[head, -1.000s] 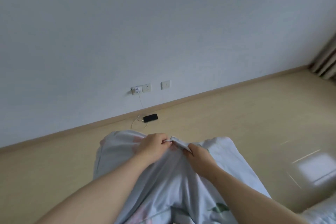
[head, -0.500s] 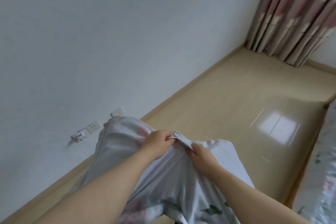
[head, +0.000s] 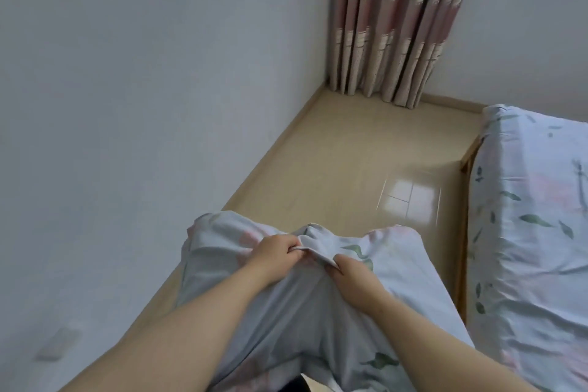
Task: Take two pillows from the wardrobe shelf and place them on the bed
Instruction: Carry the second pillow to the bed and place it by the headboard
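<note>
While both forearms reach forward from the bottom of the view, the hands meet on a pillow (head: 286, 296) held up in front of the person. It is pale blue with pink blotches and green leaf prints, and it hangs above the floor rather than resting on anything. The left hand (head: 275, 251) is curled into a fist, pinching a bunched fold of the cover near the pillow's top edge. The right hand (head: 351, 274) sits just beside it, fingers pressed closed on the same fold, so the fabric ridges up between them. Whether one pillow or two are in the bundle cannot be told.

Beyond the pillow lies a shiny beige floor (head: 350, 149) with a bright window reflection. To the right, near the pillow but apart from it, is the bed (head: 534, 232), covered in a matching leaf-print sheet. A plain wall (head: 127, 73) runs along the left, and striped pink-and-beige curtains (head: 397, 19) hang in the far corner.
</note>
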`<state>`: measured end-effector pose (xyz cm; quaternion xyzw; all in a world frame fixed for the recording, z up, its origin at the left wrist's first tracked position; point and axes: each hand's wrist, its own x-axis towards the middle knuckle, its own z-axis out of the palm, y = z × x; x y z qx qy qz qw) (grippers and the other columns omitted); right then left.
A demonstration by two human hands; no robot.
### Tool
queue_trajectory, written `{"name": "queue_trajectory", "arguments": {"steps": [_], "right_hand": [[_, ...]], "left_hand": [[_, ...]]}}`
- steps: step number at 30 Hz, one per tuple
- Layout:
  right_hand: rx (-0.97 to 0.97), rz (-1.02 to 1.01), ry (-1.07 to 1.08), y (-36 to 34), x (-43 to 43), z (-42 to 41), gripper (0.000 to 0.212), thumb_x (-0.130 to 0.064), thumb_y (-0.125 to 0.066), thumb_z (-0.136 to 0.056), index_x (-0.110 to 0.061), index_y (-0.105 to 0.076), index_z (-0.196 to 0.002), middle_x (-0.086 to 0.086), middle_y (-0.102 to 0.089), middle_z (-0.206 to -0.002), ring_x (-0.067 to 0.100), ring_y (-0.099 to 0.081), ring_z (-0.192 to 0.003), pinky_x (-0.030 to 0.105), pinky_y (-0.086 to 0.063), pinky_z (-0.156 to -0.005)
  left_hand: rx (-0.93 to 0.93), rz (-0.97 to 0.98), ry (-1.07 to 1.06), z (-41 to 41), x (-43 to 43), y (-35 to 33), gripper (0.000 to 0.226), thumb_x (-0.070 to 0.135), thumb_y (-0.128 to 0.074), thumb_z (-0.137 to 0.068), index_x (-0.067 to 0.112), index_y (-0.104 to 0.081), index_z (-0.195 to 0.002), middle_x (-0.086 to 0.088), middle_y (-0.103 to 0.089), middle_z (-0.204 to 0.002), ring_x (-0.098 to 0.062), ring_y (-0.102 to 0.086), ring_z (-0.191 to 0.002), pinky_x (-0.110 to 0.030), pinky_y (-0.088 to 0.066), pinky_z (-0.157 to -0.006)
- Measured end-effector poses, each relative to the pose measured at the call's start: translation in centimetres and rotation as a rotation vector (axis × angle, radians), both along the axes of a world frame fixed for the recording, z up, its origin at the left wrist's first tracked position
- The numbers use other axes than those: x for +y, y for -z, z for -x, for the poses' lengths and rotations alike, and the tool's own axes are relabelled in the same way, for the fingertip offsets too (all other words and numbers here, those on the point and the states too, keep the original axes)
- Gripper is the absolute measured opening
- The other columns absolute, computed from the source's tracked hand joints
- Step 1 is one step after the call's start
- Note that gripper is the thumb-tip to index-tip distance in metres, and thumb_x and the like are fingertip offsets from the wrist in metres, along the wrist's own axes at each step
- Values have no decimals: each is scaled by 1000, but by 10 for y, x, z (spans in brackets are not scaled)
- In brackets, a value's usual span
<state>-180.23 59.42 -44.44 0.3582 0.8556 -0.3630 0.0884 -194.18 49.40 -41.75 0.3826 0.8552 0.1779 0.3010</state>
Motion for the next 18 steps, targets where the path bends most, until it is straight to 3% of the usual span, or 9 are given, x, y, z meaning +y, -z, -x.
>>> {"name": "queue_trajectory", "arguments": {"steps": [4,8,12,18], "right_hand": [[-22,-23,104,3,91,26,39,-28,-34,-96,-22,-28,-59,9,-53,-87,28,-56,-97,36,-40,-80],[-38,-50,225,12,185,58,39,-32,-35,-96,-26,-30,-58,19,-60,-103,32,-54,-100,36,-38,-81],[-61,-31,315,7,271,94,31,-36,-35,-95,-26,-40,-66,19,-60,-107,33,-54,-101,38,-41,-85],[-11,0,364,-3,375,136,26,-28,-37,-96,-11,-47,-79,16,-63,-103,31,-56,-98,31,-35,-72]], "left_hand": [[-43,-33,89,33,106,6,32,34,-48,-88,22,-47,-60,-10,-67,-89,-28,-59,-93,-37,-44,-80],[-35,-75,186,69,213,8,32,28,-48,-91,16,-46,-62,-18,-66,-98,-30,-58,-95,-30,-32,-67],[-38,-66,245,107,309,4,24,26,-47,-91,9,-62,-86,-16,-67,-104,-30,-58,-99,-33,-41,-76],[-19,-35,321,154,427,5,21,29,-46,-90,16,-63,-89,-11,-68,-102,-29,-59,-99,-36,-44,-81]]}}
